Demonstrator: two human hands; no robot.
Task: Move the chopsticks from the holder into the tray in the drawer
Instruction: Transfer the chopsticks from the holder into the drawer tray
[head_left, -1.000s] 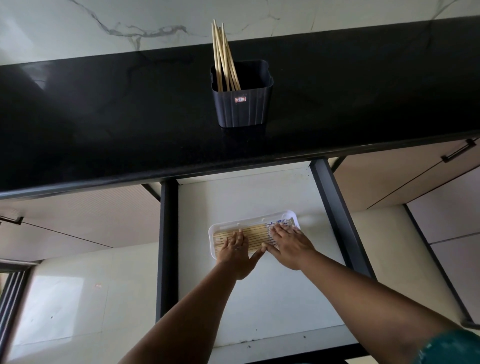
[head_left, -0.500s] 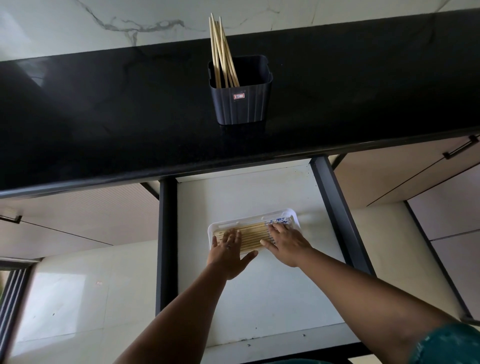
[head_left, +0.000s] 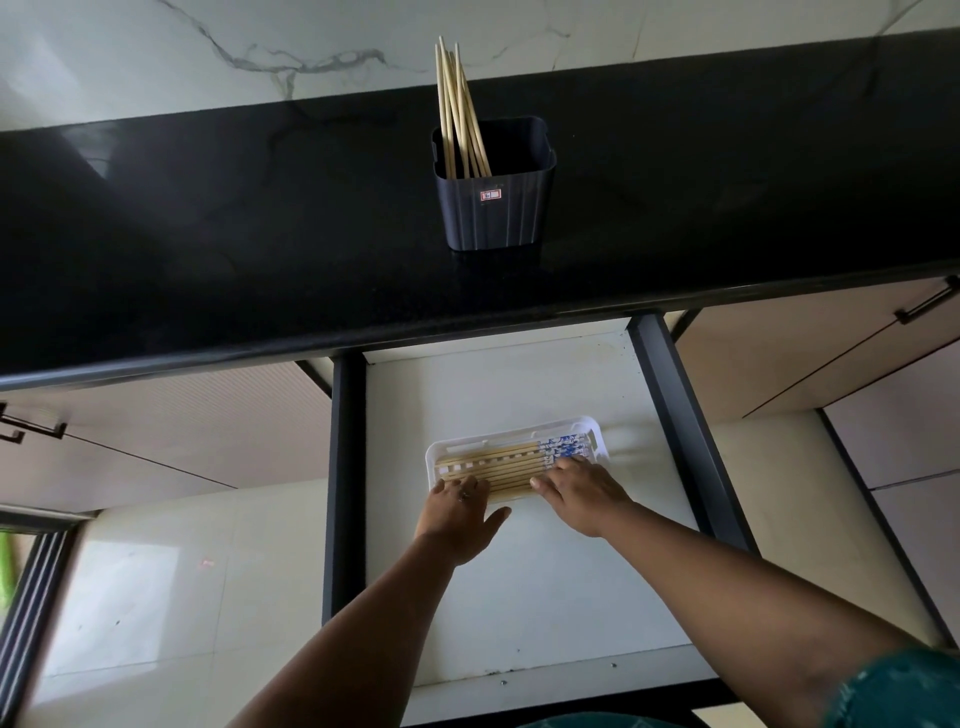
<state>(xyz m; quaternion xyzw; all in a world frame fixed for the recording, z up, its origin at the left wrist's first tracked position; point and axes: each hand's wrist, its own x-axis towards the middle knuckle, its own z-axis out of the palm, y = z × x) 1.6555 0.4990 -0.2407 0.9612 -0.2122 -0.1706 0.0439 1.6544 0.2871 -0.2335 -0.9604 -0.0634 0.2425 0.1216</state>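
A dark ribbed holder (head_left: 493, 208) stands on the black counter with several pale wooden chopsticks (head_left: 460, 111) leaning in its left side. Below, in the open white drawer (head_left: 545, 597), a white slotted tray (head_left: 597, 434) holds several chopsticks (head_left: 498, 465) laid side by side, their blue patterned ends to the right. My left hand (head_left: 460, 512) lies flat with its fingertips on the tray's near left edge and the sticks. My right hand (head_left: 584, 491) rests with straight fingers on the sticks' right part. Neither hand grips anything.
Black drawer rails (head_left: 340, 488) (head_left: 680, 431) flank the drawer. Beige cabinet fronts with dark handles (head_left: 927, 304) lie to the right and to the left. The black counter edge (head_left: 467, 338) overhangs the drawer's back. A marbled wall rises behind the counter.
Both hands have slid back toward me over the chopsticks in the tray, uncovering more of the sticks. The holder and tray have stayed put.
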